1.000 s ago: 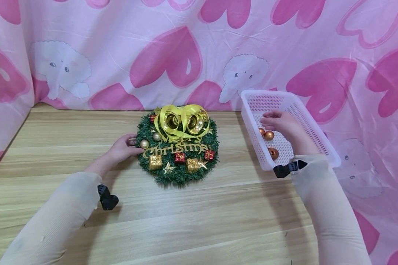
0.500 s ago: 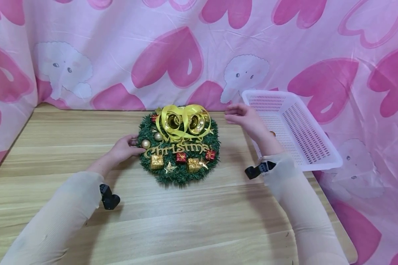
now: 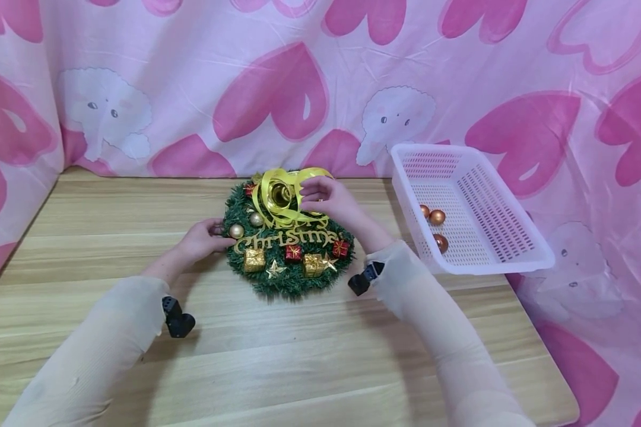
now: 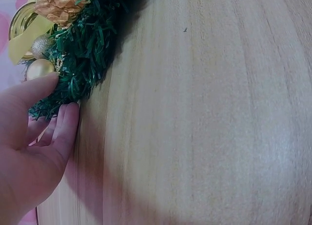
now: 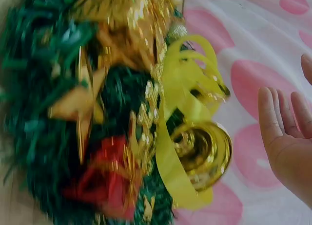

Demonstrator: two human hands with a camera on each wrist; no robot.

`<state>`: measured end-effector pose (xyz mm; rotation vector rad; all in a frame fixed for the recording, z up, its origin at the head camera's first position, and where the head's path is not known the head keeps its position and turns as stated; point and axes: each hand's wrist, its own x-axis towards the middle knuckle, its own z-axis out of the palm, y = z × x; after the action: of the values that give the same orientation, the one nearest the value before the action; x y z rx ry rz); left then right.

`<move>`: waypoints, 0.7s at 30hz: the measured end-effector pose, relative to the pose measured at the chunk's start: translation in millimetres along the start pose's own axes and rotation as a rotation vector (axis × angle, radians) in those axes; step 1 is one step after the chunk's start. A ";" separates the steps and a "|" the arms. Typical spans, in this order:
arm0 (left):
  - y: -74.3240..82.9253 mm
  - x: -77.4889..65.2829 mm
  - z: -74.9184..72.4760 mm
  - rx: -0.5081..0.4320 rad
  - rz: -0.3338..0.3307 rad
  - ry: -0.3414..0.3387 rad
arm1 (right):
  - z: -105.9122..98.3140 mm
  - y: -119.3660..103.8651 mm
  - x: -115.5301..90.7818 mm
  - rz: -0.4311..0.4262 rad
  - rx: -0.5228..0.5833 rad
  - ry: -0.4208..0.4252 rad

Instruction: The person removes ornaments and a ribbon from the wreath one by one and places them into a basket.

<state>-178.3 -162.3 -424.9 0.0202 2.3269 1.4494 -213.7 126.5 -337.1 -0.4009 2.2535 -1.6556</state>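
A green Christmas wreath (image 3: 285, 287) lies on the table, bearing gold "Merry Christmas" lettering (image 3: 288, 238), small gift boxes (image 3: 313, 265), stars and balls. Gold bells (image 3: 279, 194) with a yellow ribbon (image 4: 31, 37) sit at its far side. My left hand (image 3: 200, 240) holds the wreath's left edge, thumb on top by a gold ball (image 4: 40, 69) and fingers low against the greenery. Above the right-hand bell hovers my right hand (image 3: 331, 201), its fingers loosely extended and nothing seen in them; it partly covers that bell. The right wrist view shows the bell (image 5: 202, 154) apart from the fingers.
To the right, a white plastic basket (image 3: 483, 270) stands at the table's far right, holding several copper-coloured balls (image 3: 437, 217). A pink heart-patterned cloth (image 3: 192, 89) hangs along the back and sides. The wooden table (image 3: 278, 356) stretches in front of the wreath.
My right hand has moved left from inside the basket, over its near wall, to above the wreath's bells. My left hand stays at the wreath's left edge.
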 end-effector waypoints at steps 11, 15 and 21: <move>0.6 -0.9 0.4 0.017 0.007 0.014 | 45.2 4.8 21.5 -0.005 -0.075 -0.160; -0.6 -0.5 0.2 0.020 0.022 0.013 | 60.7 6.8 28.2 -0.004 -0.076 -0.194; -2.8 1.6 0.6 0.012 0.038 0.006 | 78.6 13.6 36.4 -0.003 -0.084 -0.221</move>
<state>-179.0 -162.8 -428.1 0.0640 2.3518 1.4552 -215.1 47.6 -375.2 -0.5783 2.1624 -1.4440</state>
